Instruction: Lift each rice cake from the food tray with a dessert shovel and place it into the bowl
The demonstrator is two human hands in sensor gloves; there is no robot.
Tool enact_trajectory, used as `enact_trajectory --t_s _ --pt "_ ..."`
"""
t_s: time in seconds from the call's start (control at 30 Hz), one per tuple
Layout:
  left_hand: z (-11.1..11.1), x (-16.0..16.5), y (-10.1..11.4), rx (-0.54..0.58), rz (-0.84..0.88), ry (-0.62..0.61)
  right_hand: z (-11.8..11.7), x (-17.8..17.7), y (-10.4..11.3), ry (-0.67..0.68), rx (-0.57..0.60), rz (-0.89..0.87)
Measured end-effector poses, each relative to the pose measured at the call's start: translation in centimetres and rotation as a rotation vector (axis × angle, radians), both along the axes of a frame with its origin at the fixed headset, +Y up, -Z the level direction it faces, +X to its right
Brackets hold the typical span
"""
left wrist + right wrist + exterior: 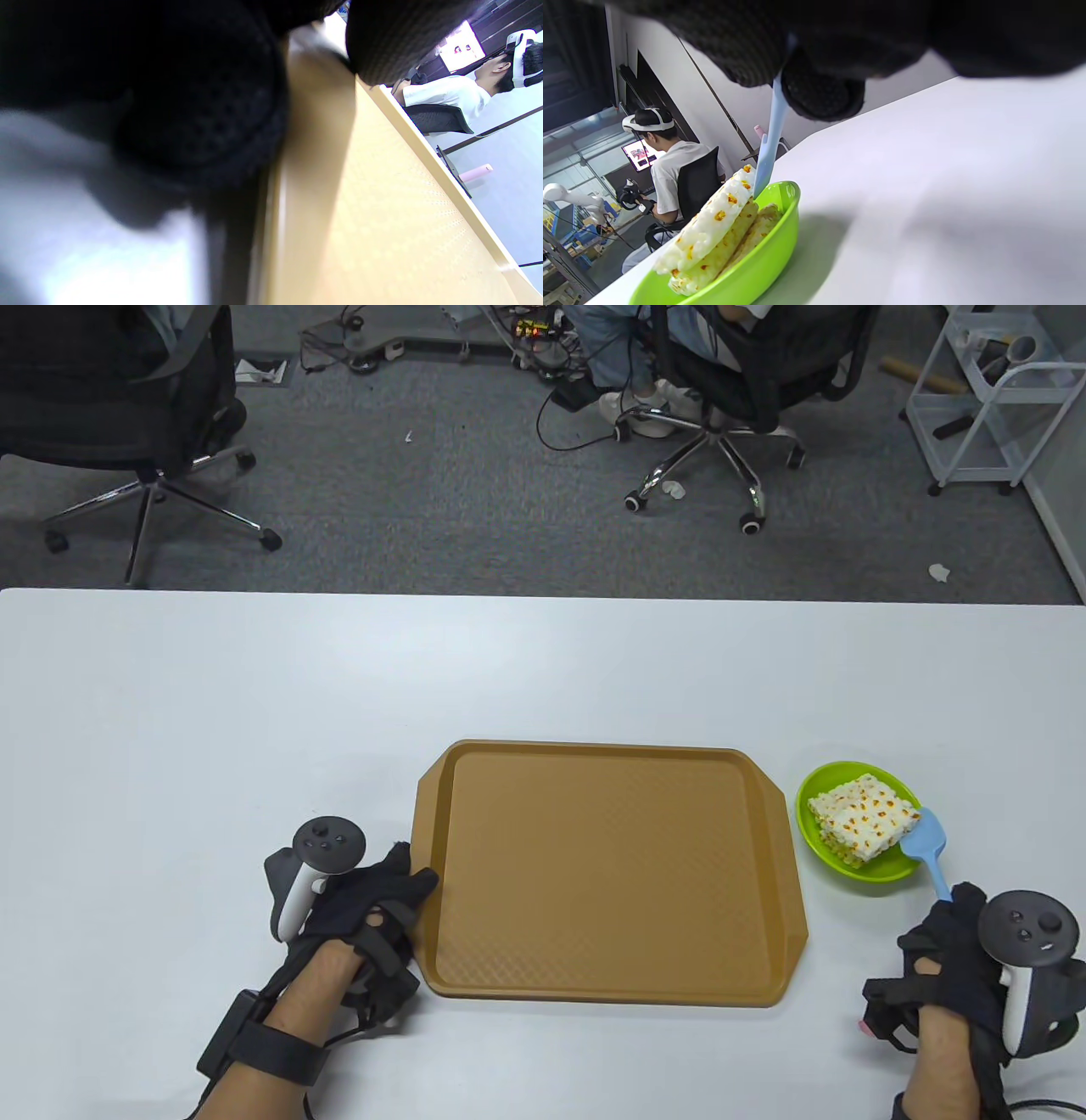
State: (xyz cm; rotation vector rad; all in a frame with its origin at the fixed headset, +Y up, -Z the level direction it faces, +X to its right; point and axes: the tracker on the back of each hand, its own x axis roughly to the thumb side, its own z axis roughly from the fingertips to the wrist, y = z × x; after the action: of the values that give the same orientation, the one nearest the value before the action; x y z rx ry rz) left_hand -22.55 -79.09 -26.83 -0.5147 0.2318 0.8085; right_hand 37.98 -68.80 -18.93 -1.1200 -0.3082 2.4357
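The brown food tray [607, 874] lies in front of me with nothing on it. To its right a green bowl [814, 848] holds stacked white rice cakes [861, 814] with orange flecks. My right hand [950, 959] grips the handle of the light blue dessert shovel [929, 848], whose blade sits at the bowl's right rim beside the cakes. In the right wrist view the shovel [768, 152] points down against the rice cakes [712, 228] in the bowl [763, 267]. My left hand [373, 908] rests on the tray's left rim [314, 169], fingers on its edge.
The white table [254, 704] stretches far and left of the tray. Office chairs [721, 398] stand on the grey floor beyond the far edge. A seated person [670, 169] with a headset shows in the wrist views.
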Motion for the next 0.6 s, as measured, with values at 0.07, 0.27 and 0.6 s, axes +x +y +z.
enact_trajectory --t_s 0.07,0.27,0.6 --pt "0.0 0.0 0.0 -0.001 0.001 0.001 -0.1 -0.1 -0.1 -0.003 -0.013 0.022" --pt "0.0 0.0 0.0 -0.003 0.003 -0.001 0.2 -1.1 0.8 -0.107 0.003 0.257" --pt "0.1 -0.2 -0.1 -0.008 0.025 0.011 0.9 -5.7 1.9 0.029 0.292 0.36"
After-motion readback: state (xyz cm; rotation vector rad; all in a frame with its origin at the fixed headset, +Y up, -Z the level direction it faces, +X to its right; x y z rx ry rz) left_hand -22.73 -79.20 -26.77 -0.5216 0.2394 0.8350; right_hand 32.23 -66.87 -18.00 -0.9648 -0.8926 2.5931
